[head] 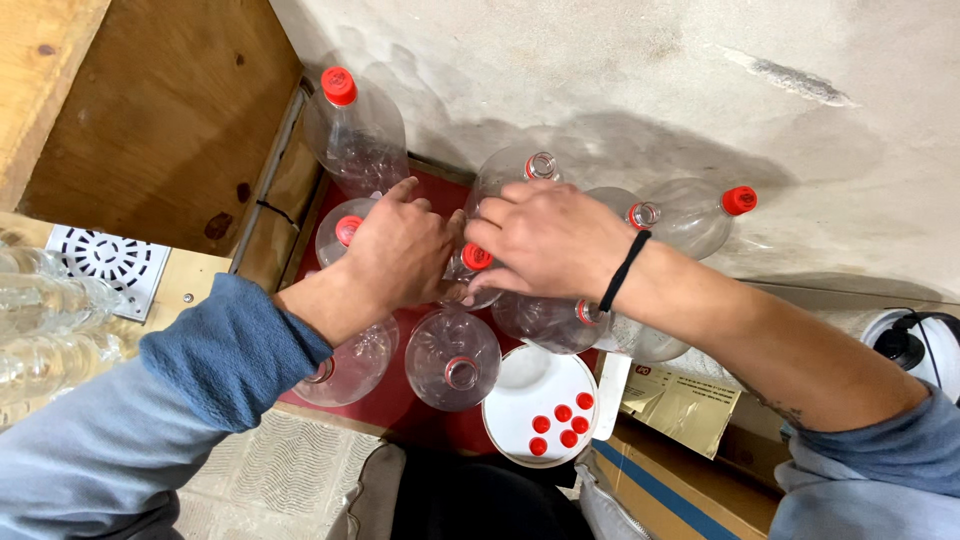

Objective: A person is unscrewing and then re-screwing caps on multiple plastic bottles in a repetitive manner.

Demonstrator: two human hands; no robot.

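Several clear plastic bottles stand close together on a dark red tray (430, 425). Both hands meet over a middle bottle with a red cap (476, 257). My left hand (395, 250) wraps that bottle's shoulder from the left. My right hand (545, 238), a black band on its wrist, has its fingertips on the cap. Nearby bottles: one capped bottle (353, 130) at the back left, an uncapped bottle (455, 358) in front, another open one (525, 170) behind. A white round lid (520, 385) at the front right holds several loose red caps (562, 424).
A wooden board (160, 110) leans at the back left, against a rough pale wall (650, 70). More clear bottles (45, 310) lie at the far left by a white drain grate (108, 262). A cardboard box (670, 470) sits at the front right, a white device with a black cable (915, 345) beyond.
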